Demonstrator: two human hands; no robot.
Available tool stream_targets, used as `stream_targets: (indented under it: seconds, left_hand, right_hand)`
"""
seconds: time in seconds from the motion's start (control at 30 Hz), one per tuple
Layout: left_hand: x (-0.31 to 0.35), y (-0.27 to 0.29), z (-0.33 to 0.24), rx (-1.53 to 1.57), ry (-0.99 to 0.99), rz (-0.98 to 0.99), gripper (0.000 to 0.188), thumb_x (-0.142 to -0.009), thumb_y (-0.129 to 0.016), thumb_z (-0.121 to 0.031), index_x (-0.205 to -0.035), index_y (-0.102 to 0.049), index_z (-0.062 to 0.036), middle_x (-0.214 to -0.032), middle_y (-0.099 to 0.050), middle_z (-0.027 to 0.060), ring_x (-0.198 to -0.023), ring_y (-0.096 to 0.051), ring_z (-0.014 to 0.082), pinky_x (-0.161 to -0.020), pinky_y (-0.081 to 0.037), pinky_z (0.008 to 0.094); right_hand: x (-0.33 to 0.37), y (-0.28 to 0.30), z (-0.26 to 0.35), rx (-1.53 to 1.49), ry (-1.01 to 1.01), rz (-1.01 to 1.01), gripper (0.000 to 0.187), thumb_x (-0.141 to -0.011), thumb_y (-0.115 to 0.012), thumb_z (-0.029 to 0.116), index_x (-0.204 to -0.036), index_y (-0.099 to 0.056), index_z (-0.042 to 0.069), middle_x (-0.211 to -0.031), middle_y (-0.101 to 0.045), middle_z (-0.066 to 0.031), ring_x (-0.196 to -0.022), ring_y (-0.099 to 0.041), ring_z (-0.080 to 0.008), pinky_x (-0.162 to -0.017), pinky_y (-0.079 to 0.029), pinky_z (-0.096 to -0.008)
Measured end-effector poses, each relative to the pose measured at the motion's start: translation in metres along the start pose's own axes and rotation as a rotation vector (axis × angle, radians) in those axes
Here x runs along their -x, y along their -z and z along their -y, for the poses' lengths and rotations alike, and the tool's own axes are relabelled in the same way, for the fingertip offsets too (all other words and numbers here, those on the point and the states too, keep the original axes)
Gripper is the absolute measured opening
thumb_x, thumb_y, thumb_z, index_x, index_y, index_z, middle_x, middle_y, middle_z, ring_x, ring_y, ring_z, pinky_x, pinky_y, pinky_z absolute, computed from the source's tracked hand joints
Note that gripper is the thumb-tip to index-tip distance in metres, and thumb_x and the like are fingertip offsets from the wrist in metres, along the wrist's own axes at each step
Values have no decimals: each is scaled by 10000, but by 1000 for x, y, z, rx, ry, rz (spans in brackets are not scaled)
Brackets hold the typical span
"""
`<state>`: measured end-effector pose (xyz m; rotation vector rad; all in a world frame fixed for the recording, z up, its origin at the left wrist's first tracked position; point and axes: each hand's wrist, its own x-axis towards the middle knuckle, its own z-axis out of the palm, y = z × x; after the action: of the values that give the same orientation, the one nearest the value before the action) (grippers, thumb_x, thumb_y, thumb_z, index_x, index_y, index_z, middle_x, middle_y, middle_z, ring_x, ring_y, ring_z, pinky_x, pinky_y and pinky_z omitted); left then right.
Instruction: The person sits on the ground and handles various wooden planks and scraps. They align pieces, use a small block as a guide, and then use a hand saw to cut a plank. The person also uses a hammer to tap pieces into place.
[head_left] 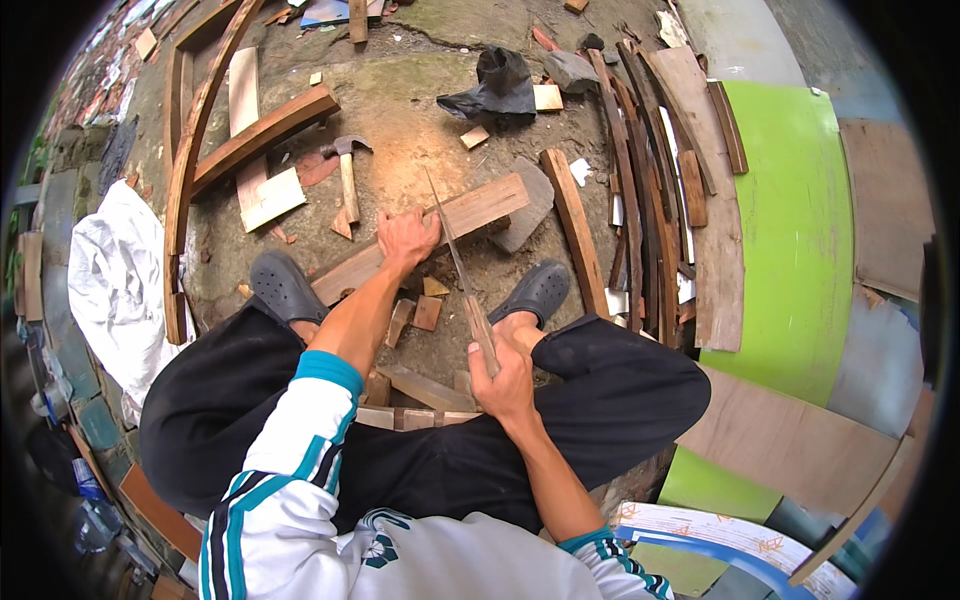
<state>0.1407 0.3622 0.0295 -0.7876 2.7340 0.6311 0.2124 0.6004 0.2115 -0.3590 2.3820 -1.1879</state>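
Note:
My right hand (505, 388) is wrapped round the wooden handle of a handsaw (457, 255). The saw's narrow blade slants up and away, crossing a wooden beam (468, 212) just right of my left hand (408, 238). That left hand grips the beam from above, its fingers partly hidden from view. The beam lies diagonally between my feet, its right end over a grey flat stone (528, 205). How deep the blade sits in the wood is hard to tell. Sawdust (410, 150) is spread on the ground beyond the beam.
A claw hammer (348, 180) lies beyond my left hand. Small wood offcuts (426, 313) are scattered near my feet. At left stand a wooden frame (185, 190) and a white sack (115, 280). Long timber strips (640, 180) and a green panel (785, 230) lie at right.

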Motion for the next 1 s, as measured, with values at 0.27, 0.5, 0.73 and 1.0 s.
stream_targets:
  seconds: [0.27, 0.5, 0.73, 1.0]
  left_hand:
    - [-3, -7, 3, 25, -6, -19, 526, -964, -451, -489, -1035, -739, -54, -796, -724, 202, -740, -675, 328, -926, -341, 436]
    - [-1, -4, 4, 57, 6, -36, 547, -959, -448, -501, -1001, -734, -38, -738, -693, 219, -711, -659, 324, -921, -342, 437]
    - [-2, -1, -2, 70, -27, -40, 546, -947, -450, -501, -949, -742, -39, -777, -708, 231, -746, -681, 344, -916, -347, 433]
    - [-3, -4, 6, 90, -92, -54, 537, -957, -432, -479, -945, -731, -32, -760, -703, 229, -731, -684, 354, -932, -365, 452]
  right_hand:
    - [-17, -2, -4, -47, -20, 8, 257, -928, -653, 207, -814, -591, -15, -620, -601, -255, -583, -615, -474, -567, -470, -515]
    - [28, 12, 6, -35, -5, -15, 241, -913, -669, 196, -814, -588, -9, -620, -597, -265, -596, -618, -479, -550, -461, -528]
    - [-46, -31, -9, -50, -18, -114, 207, -930, -628, 200, -966, -600, -2, -798, -688, -273, -724, -690, -442, -660, -530, -487]
    - [-33, -18, -5, -47, 111, -28, 487, -955, -573, 131, -1430, -547, 28, -1114, -707, -283, -979, -718, -400, -868, -544, -413]
